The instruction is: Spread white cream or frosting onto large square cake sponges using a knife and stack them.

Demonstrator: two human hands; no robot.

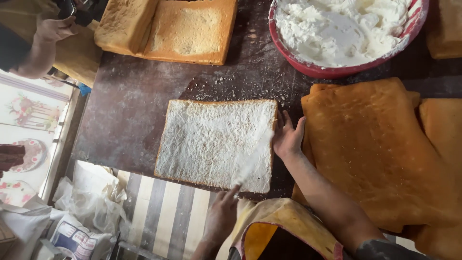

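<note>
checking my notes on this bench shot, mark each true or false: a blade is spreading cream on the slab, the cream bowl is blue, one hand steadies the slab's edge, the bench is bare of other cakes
1. A blade lies across the cream-covered slab, held by the left hand: true.
2. The cream bowl is blue: false, it is red.
3. The right hand rests at the slab's edge: true.
4. No other cakes are on the bench: false, brown sheets and a cut slab lie there.

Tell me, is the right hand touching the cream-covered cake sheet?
Touching. The head view shows the right hand with fingers pressed flat against the right edge of the cream-covered cake sheet, no gap between them.
</note>
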